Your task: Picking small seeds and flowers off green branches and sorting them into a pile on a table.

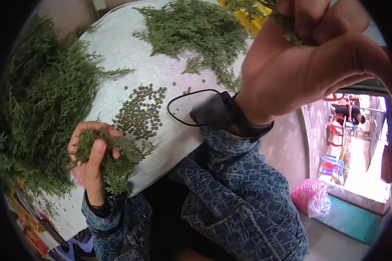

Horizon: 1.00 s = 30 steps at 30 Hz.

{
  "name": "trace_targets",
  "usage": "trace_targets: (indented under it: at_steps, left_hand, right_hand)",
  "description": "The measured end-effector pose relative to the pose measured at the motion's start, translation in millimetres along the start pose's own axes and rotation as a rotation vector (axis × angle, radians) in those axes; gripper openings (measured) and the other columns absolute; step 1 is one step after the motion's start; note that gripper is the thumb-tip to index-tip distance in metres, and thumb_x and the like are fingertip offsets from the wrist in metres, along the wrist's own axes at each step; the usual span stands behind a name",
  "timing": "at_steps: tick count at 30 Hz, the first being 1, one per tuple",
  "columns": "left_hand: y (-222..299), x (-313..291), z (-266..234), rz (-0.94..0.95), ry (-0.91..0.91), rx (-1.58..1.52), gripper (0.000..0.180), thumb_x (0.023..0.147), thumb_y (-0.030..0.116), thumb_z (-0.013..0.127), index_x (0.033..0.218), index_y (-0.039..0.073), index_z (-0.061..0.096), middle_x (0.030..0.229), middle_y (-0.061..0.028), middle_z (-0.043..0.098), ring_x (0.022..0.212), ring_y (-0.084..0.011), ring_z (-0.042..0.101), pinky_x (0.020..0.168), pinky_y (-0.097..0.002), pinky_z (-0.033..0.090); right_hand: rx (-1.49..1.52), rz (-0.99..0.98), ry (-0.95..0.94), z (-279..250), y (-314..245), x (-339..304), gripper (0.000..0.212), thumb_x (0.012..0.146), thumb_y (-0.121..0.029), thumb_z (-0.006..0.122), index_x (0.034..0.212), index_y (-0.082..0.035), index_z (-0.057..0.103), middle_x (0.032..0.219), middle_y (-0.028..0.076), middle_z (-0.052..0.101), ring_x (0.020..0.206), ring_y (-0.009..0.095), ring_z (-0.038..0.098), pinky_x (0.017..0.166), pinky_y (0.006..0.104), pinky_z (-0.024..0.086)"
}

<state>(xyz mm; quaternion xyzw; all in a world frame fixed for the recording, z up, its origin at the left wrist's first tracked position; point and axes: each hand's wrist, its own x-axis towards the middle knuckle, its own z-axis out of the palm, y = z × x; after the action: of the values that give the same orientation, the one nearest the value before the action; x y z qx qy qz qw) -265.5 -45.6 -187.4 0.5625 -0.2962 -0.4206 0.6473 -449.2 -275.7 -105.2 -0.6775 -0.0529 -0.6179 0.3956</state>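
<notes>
My left hand (90, 168) is closed round a bunch of green conifer sprigs (119, 172), thumb across the stems, at the near left edge of the white sheet-covered surface (174, 143). High at the upper right, close to the camera, my right hand (300, 74) has its fingers curled together. A conifer sprig (286, 27) shows at those fingers, apparently pinched; its far end is partly hidden by them. Many small round brownish-green seeds (139, 114) lie in a loose patch just beyond my left hand. A few are scattered farther right.
A large heap of conifer branches (48, 104) fills the left side; a smaller pile (196, 30) lies at the back. Behind it is something yellow (255, 19). A pink bag in clear plastic (310, 196) stands at right. Beyond a doorway a person (355, 114) appears near chairs.
</notes>
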Motion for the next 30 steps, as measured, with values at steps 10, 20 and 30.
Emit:
trace_targets:
  at_steps: [10, 20, 30]
  left_hand:
    - [0, 0, 4, -0.025, 0.063, 0.014, 0.036, 0.084, 0.026, 0.063, 0.101, -0.003, 0.053, 0.087, -0.015, 0.062, 0.06, -0.0142, 0.054, 0.058, -0.0259, 0.045]
    - [-2, -1, 4, -0.014, 0.075, 0.01, 0.032, 0.085, 0.024, 0.061, 0.102, -0.002, 0.052, 0.088, -0.0153, 0.062, 0.061, -0.0144, 0.054, 0.059, -0.026, 0.044]
    - [0, 4, 7, -0.059, 0.041, -0.163, 0.02, 0.089, 0.012, 0.059, 0.103, -0.002, 0.056, 0.091, -0.0175, 0.065, 0.059, -0.0133, 0.056, 0.056, -0.0249, 0.046]
  right_hand:
    - [-0.04, -0.004, 0.037, -2, -2, -7, 0.021, 0.093, -0.028, 0.056, 0.098, -0.007, 0.057, 0.063, -0.005, 0.038, 0.053, 0.006, 0.03, 0.052, 0.0238, 0.024]
    - [-0.054, 0.003, 0.056, 3, -2, -7, 0.02, 0.093, -0.024, 0.057, 0.098, -0.005, 0.058, 0.065, -0.004, 0.041, 0.053, 0.005, 0.031, 0.051, 0.0229, 0.024]
    - [-0.027, 0.085, 0.045, 21, 11, -17, 0.018, 0.093, -0.021, 0.057, 0.097, -0.004, 0.06, 0.066, -0.003, 0.044, 0.053, 0.005, 0.031, 0.049, 0.0221, 0.023]
